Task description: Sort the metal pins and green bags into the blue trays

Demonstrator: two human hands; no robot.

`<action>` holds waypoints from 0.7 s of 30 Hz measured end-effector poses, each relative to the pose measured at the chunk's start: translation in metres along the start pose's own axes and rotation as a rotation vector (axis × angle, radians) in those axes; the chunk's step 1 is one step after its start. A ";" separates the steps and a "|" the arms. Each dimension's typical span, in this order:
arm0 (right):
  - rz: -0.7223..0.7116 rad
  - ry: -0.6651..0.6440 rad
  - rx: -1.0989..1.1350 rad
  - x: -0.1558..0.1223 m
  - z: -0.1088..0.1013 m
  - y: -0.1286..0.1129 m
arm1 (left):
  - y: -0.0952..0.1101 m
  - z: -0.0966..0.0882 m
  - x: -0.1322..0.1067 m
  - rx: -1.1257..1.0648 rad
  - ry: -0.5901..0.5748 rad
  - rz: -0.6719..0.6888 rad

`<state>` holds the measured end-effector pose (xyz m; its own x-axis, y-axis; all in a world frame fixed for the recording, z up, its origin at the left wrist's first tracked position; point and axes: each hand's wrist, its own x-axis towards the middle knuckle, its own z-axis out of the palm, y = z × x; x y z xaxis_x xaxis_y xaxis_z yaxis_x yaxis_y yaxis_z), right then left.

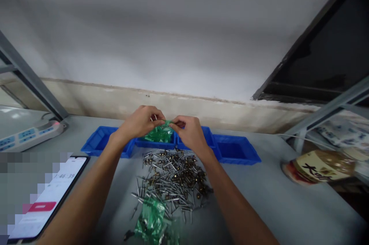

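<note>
My left hand (144, 120) and my right hand (188, 131) meet over the blue bins, with fingertips pinched on the top edge of a small green plastic bag (167, 123). What the bag contains is hidden. Below it, green plastic (158, 135) shows in one of the middle blue bins (155, 145); I cannot tell whether it is part of the held bag. A heap of thin metal pins (175, 177), some with brass-coloured ends, lies on the table between my forearms. Nearer to me is another crumpled green plastic bag (151, 218).
More blue bins stand in the row, at the left (99, 141) and right (236, 149). A phone (49, 202) and a power strip (31, 137) are on the left. A labelled bottle (319, 166) lies at the right. Metal frame posts flank the table (276, 199), with a wall behind.
</note>
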<state>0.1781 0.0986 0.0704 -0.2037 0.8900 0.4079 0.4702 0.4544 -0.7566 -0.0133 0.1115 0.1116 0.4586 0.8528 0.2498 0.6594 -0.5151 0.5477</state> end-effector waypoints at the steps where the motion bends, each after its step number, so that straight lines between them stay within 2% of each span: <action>1: 0.002 -0.008 -0.021 -0.001 0.004 0.003 | -0.004 0.002 0.001 -0.002 -0.030 -0.003; 7: -0.015 -0.134 -0.210 -0.007 0.023 0.018 | -0.024 0.017 0.004 0.068 -0.160 0.004; 14: -0.056 -0.330 -0.520 -0.009 0.022 0.014 | -0.029 0.033 0.006 0.158 -0.230 0.002; 17: -0.062 -0.358 -0.632 -0.011 0.024 0.011 | -0.029 0.038 0.006 0.185 -0.257 0.020; 21: -0.074 -0.359 -0.661 -0.013 0.022 0.001 | -0.028 0.039 0.006 0.218 -0.312 0.021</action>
<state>0.1627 0.0880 0.0530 -0.4692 0.8669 0.1684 0.8384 0.4971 -0.2234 -0.0057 0.1274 0.0670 0.6104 0.7920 -0.0141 0.7438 -0.5669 0.3540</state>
